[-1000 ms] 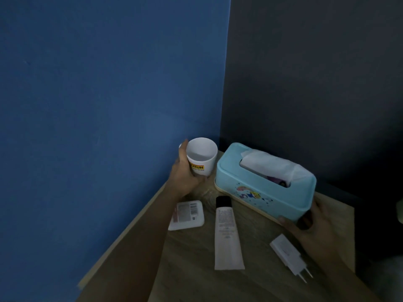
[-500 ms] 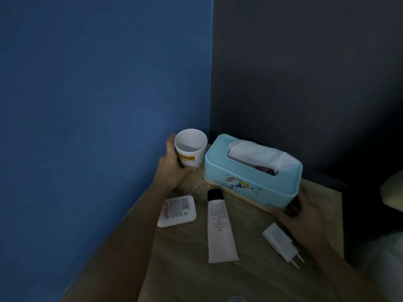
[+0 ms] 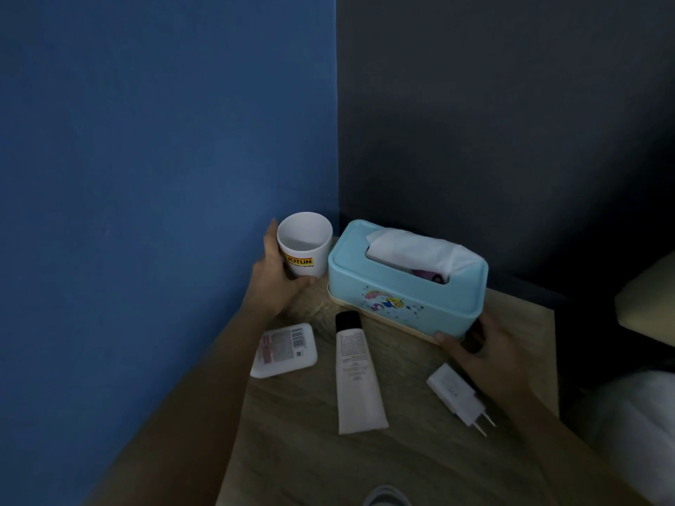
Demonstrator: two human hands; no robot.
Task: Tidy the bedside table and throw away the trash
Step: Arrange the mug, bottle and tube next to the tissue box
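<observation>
A white cup [image 3: 305,246] with a yellow label stands in the far left corner of the wooden bedside table [image 3: 412,454]. My left hand [image 3: 274,283] wraps around its left side and base. To its right sits a light blue tissue box [image 3: 401,283] with a white tissue sticking out. My right hand [image 3: 478,350] grips the box's near right corner. Nearer to me lie a flat white packet [image 3: 286,350], a white tube with a black cap [image 3: 356,374] and a white plug adapter [image 3: 460,396].
A blue wall [image 3: 146,177] borders the table on the left and a dark wall [image 3: 511,122] stands behind it. A pale cushion edge [image 3: 650,308] and white bedding [image 3: 635,414] show at the right. A rounded pale object [image 3: 387,498] peeks in at the bottom edge.
The cup has come down to the table in the corner, my left hand still on it. My right hand stays on the tissue box's corner. The view has shifted slightly.
</observation>
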